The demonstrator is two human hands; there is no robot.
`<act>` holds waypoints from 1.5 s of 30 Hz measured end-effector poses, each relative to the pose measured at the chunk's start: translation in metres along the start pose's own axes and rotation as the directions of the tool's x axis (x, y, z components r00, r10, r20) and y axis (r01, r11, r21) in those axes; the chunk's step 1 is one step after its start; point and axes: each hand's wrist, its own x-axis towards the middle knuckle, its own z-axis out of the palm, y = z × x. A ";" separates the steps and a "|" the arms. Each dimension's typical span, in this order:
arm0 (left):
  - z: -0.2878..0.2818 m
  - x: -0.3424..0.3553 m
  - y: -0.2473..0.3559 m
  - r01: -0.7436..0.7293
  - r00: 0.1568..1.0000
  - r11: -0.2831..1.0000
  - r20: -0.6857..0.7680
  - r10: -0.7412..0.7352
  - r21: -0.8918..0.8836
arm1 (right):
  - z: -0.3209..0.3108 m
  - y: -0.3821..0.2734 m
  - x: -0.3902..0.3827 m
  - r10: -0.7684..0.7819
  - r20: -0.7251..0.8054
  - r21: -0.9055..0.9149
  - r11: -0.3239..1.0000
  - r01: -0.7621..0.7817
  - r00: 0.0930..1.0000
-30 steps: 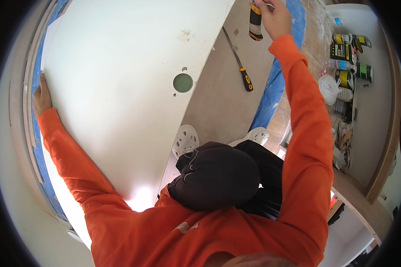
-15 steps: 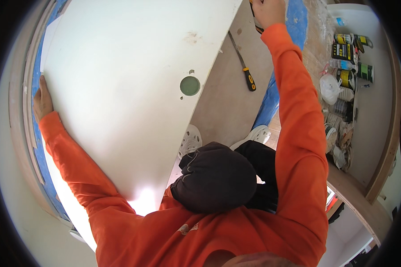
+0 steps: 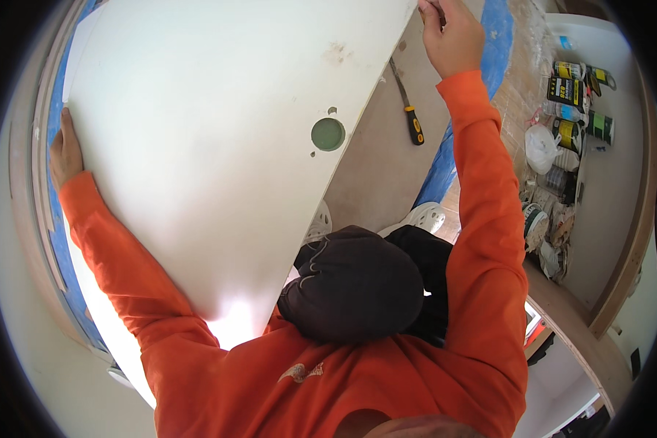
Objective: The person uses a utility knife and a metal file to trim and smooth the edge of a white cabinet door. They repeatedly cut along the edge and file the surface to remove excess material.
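A large white panel (image 3: 219, 146) leans across the left and middle, with a round green-bottomed recess (image 3: 328, 135) and two small holes near its right edge. My left hand (image 3: 66, 150) grips the panel's left edge, its index finger stretched along it. At the panel's upper right edge is my right hand (image 3: 454, 38), fingers curled and pinched together. What lies between those fingertips is too small to make out. A file-like tool (image 3: 414, 124) with a long dark blade and a black-and-yellow handle lies on the brownish board (image 3: 376, 164) below, to the right of the panel.
Blue sheeting (image 3: 436, 171) runs along the board's right side. Several cans (image 3: 566, 131), bottles and a white plastic bag (image 3: 542, 148) crowd a white-walled recess at the right, edged by a wooden frame (image 3: 628, 263). My white clogs (image 3: 423, 217) stand on the board's near end.
My right hand has come nearer to me along the panel's right edge. A dark and yellow thing beside it no longer shows. My left hand still holds the left edge.
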 end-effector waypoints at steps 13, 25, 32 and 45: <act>0.002 0.016 -0.013 -0.020 0.999 1.000 0.031 0.020 -0.007 | -0.016 -0.069 -0.054 0.059 0.060 0.077 0.995 -0.063 0.996; 0.000 0.018 -0.009 -0.005 1.000 0.999 0.004 0.005 0.037 | -0.034 -0.105 -0.096 -0.016 0.182 0.169 0.985 -0.015 0.983; -0.002 0.018 -0.019 -0.030 0.999 0.999 -0.041 0.031 0.027 | -0.027 -0.034 -0.035 0.300 0.180 0.391 0.852 -0.348 0.937; -0.001 0.010 -0.008 -0.067 0.998 0.998 0.022 0.066 0.019 | 0.016 0.038 0.014 0.354 0.131 0.484 0.793 -0.371 0.926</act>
